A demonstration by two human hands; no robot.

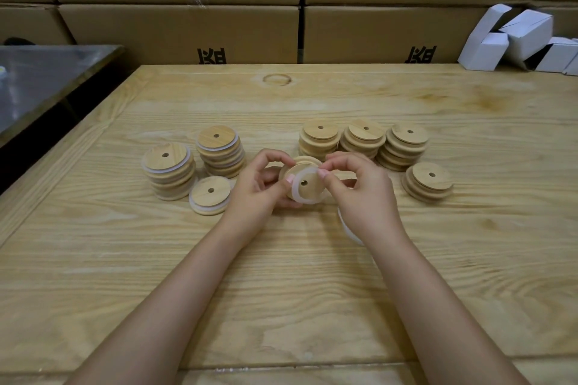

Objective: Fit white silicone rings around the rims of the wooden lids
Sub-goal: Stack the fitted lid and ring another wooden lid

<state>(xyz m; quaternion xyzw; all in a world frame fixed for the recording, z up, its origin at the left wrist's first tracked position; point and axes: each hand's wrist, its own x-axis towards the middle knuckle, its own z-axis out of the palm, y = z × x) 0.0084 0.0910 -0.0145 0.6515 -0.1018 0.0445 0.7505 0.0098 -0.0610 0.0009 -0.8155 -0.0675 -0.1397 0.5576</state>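
In hand: ring (296, 194) half-seated on lid (309, 189); left hand (262, 186) grips lid, right hand (359, 194) pinches ring. Next: stretch over remaining rim.

white rings (345, 226): mostly hidden under right hand (359, 194) | white boxes (516, 37): cut by right edge | metal table (47, 78): cut by left edge

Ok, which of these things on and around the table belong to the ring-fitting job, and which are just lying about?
Job: wooden lid held by the left hand; white ring the right hand stretches over it; ringed stacks, left; bare lid stacks, right; spare rings under the right wrist.
Lying about: cardboard boxes; small white cartons; steel table.
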